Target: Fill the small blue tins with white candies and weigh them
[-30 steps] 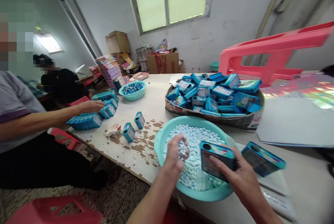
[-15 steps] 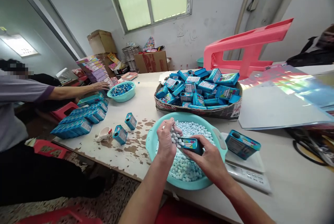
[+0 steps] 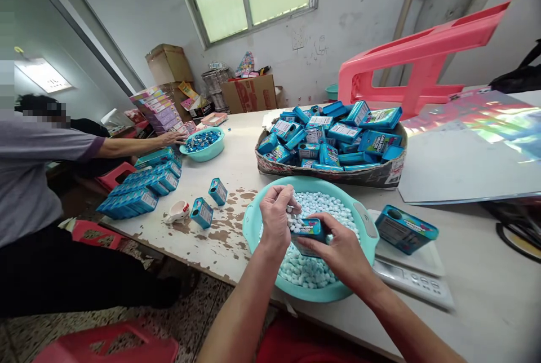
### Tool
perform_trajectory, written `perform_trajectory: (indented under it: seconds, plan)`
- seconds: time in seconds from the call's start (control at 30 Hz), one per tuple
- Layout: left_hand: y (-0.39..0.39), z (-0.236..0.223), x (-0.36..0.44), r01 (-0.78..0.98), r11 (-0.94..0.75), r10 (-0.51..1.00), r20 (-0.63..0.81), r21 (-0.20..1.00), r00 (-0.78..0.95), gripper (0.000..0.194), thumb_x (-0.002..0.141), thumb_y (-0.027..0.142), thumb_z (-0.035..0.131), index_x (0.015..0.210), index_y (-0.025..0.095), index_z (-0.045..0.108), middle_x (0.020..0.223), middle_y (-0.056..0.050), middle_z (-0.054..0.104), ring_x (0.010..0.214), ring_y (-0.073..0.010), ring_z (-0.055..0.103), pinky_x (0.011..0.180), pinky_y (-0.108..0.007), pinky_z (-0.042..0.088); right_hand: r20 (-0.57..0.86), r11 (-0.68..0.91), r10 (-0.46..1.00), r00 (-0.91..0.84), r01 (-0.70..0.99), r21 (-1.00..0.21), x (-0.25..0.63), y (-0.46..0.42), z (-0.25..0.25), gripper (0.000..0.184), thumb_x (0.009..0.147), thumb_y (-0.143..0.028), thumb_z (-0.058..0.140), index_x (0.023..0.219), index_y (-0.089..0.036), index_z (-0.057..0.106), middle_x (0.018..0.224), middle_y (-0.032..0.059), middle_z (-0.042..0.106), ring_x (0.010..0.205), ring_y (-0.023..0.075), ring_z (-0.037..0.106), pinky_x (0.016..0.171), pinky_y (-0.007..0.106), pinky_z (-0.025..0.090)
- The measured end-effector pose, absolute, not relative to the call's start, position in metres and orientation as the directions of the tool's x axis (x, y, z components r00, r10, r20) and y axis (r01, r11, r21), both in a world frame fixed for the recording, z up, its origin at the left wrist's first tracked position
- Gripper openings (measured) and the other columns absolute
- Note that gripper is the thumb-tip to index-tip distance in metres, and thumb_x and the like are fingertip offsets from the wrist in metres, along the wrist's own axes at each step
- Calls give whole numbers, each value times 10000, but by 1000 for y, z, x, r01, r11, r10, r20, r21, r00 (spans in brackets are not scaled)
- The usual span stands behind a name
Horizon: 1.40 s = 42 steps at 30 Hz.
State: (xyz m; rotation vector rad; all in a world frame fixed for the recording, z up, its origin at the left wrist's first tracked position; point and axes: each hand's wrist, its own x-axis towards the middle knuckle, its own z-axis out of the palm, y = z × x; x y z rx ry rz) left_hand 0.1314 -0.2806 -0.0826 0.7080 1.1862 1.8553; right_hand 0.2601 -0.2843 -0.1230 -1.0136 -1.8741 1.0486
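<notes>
Over a turquoise basin [image 3: 249, 226] full of small pale-blue candies [image 3: 305, 268], my right hand [image 3: 338, 244] grips a blue candy tin [image 3: 311, 226] with its top facing up. My left hand [image 3: 276, 213] is curled around some of the candies, right at the tin's left end. White-blue candies [image 3: 295, 222] sit at the tin's opening, between the hand and the top. Right of the basin, another blue tin [image 3: 406, 229] stands on a kitchen scale [image 3: 416, 281].
A cut-down cardboard box [image 3: 329, 176] piled with blue tins stands behind the basin. To the left are two upright tins [image 3: 202, 212], a cup [image 3: 178, 211], rows of tins [image 3: 143, 185] and a bowl of blue caps [image 3: 205, 146]. A co-worker's arm [image 3: 131, 145] reaches there. A pink stool [image 3: 406, 64] lies behind.
The candies in my left hand have moved down onto the tin's opening, and fewer show in the fingers. The view has shifted slightly, so the table appears further right.
</notes>
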Motion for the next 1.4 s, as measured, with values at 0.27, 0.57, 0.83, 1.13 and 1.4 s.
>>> perform_trajectory:
  seconds: [0.27,0.57,0.83,1.13,1.4]
  plan:
    - [-281,-77,132,-351,-163,879,-26,922,-477,225,761,344,629,684,170,509,501,41,492,471,-95,491,489,-207,356,210,306,903,-374,218,-927,263,-279,-122,273,719,-303,749,938,-236,600,916,-18,641,854,194,582,769,292,421]
    - [-272,-82,138,-274,-146,854,-19,951,-519,243,731,352,660,659,166,521,590,35,500,520,-86,480,534,-213,408,260,343,903,-342,210,-916,265,-275,-119,279,704,-234,751,946,-227,612,913,-12,636,854,186,581,756,287,434]
    - [-278,-84,150,-236,-142,899,25,961,-437,226,761,342,634,661,173,522,569,37,497,473,-84,476,486,-205,384,265,334,922,-282,235,-913,263,-271,-121,291,685,-244,755,939,-223,615,903,3,642,852,201,590,760,305,447]
    - [-262,-117,108,547,106,975,21,831,-221,322,791,512,526,881,210,591,862,-60,621,830,-216,578,787,-352,459,305,313,949,-75,127,-941,304,-274,-103,368,701,-383,766,989,-230,595,935,12,633,847,196,598,765,300,479]
    - [-283,-166,142,954,-61,966,-224,292,130,565,825,613,390,1199,209,518,1233,-178,517,1127,-397,472,891,-554,380,294,305,952,-82,184,-935,312,-261,-102,396,681,-416,766,981,-220,599,886,29,653,812,222,611,739,339,495]
